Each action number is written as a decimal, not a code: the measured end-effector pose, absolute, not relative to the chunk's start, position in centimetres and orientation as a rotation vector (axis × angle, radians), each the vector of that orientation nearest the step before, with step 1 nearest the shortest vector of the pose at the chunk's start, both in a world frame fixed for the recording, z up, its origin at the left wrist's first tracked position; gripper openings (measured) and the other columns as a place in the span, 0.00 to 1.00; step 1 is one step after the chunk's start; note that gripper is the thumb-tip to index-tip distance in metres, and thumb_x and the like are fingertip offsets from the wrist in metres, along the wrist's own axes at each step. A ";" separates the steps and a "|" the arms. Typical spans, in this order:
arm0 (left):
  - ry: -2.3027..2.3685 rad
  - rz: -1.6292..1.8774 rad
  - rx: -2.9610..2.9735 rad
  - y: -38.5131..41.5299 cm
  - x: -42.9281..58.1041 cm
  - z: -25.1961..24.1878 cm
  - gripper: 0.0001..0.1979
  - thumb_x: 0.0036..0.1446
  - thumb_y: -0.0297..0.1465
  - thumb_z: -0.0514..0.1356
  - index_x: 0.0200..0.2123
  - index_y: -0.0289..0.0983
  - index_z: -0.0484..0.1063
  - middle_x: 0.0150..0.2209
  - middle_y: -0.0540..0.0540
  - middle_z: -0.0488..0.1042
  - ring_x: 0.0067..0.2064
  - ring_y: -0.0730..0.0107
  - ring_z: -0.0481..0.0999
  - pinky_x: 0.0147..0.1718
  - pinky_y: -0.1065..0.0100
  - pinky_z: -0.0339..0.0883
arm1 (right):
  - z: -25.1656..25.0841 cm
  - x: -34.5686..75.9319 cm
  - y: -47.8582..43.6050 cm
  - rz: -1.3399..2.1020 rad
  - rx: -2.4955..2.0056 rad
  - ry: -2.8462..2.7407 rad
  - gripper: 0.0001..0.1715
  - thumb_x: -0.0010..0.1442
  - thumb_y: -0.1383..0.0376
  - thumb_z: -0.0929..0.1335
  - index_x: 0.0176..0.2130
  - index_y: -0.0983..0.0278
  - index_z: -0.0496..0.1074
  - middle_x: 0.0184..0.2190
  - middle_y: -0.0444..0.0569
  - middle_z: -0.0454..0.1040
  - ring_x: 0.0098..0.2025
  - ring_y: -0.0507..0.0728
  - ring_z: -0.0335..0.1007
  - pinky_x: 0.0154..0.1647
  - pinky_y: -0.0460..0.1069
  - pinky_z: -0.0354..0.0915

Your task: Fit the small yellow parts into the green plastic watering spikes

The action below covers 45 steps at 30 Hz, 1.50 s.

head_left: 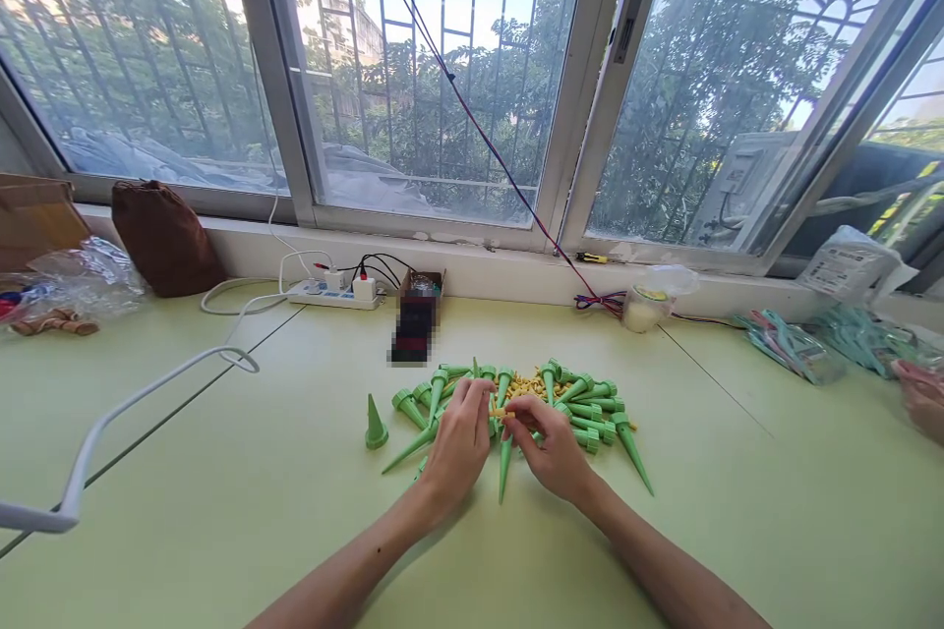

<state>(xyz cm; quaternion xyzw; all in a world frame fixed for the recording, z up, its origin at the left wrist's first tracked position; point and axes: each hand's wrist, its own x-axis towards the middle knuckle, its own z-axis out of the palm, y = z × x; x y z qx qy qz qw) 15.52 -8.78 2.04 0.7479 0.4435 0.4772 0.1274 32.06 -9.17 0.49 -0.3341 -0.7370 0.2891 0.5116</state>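
Both my hands meet over a heap of green plastic spikes (588,410) with ribbed caps. Between my fingertips is a small yellow piece (502,413). My left hand (463,432) pinches at its left side, with the fingers partly hidden behind the knuckles. My right hand (547,442) pinches its right end between thumb and forefinger. Behind my hands lies a pile of small yellow pieces (529,384), ringed by the spikes. One green spike (505,467) points toward me beneath my hands. Apart from the heap, a green cone (376,425) stands upright on the left.
The pale green table (221,531) carries a power strip (335,295), a blurred dark phone-like object (413,329) and a plastic cup (646,308) along the window. A white cable arm (147,408) reaches in from the left. Bagged teal items (786,344) and another person's hand (921,398) are at right.
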 end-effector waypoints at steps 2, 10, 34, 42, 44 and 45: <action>1.289 1.387 2.170 -8.8 15.6 2.2 0.11 0.71 0.28 0.44 0.43 0.40 0.66 0.39 0.46 0.69 0.38 0.66 0.72 0.39 0.65 0.69 | 0.6 32.1 -9.2 0.674 -0.802 -1.783 0.08 0.70 0.61 0.64 0.43 0.62 0.70 0.31 0.48 0.74 0.30 0.55 0.75 0.32 0.49 0.72; 1.323 1.378 2.201 -9.0 15.7 2.6 0.08 0.70 0.29 0.48 0.39 0.40 0.66 0.37 0.47 0.68 0.37 0.66 0.71 0.37 0.65 0.68 | 0.8 32.3 -9.0 0.559 -0.795 -1.798 0.12 0.71 0.62 0.62 0.45 0.62 0.74 0.32 0.49 0.72 0.29 0.54 0.72 0.31 0.49 0.70; 1.298 1.401 2.210 -8.9 15.6 2.5 0.06 0.69 0.28 0.49 0.40 0.40 0.65 0.37 0.47 0.69 0.37 0.66 0.72 0.37 0.66 0.68 | 0.8 32.4 -8.9 0.503 -0.876 -1.804 0.11 0.69 0.62 0.63 0.40 0.62 0.73 0.30 0.48 0.73 0.29 0.55 0.70 0.30 0.48 0.69; 1.262 1.382 2.224 -9.1 15.6 2.6 0.07 0.69 0.28 0.49 0.39 0.40 0.65 0.37 0.47 0.70 0.37 0.66 0.72 0.38 0.66 0.68 | 0.7 32.4 -8.9 0.511 -0.869 -1.840 0.10 0.69 0.63 0.62 0.40 0.62 0.73 0.31 0.48 0.74 0.29 0.54 0.70 0.31 0.48 0.68; 1.259 1.384 2.227 -9.1 15.6 2.7 0.07 0.69 0.28 0.49 0.38 0.40 0.65 0.37 0.47 0.70 0.37 0.66 0.72 0.38 0.66 0.68 | 0.7 32.4 -9.0 0.519 -0.863 -1.844 0.10 0.69 0.64 0.62 0.40 0.62 0.73 0.31 0.48 0.73 0.29 0.54 0.70 0.31 0.48 0.68; 1.259 1.388 2.227 -9.1 15.6 2.7 0.07 0.69 0.28 0.49 0.38 0.40 0.65 0.37 0.48 0.70 0.38 0.66 0.72 0.38 0.66 0.68 | 0.7 32.4 -9.0 0.523 -0.861 -1.844 0.10 0.69 0.64 0.62 0.40 0.62 0.73 0.30 0.48 0.73 0.29 0.54 0.70 0.31 0.48 0.67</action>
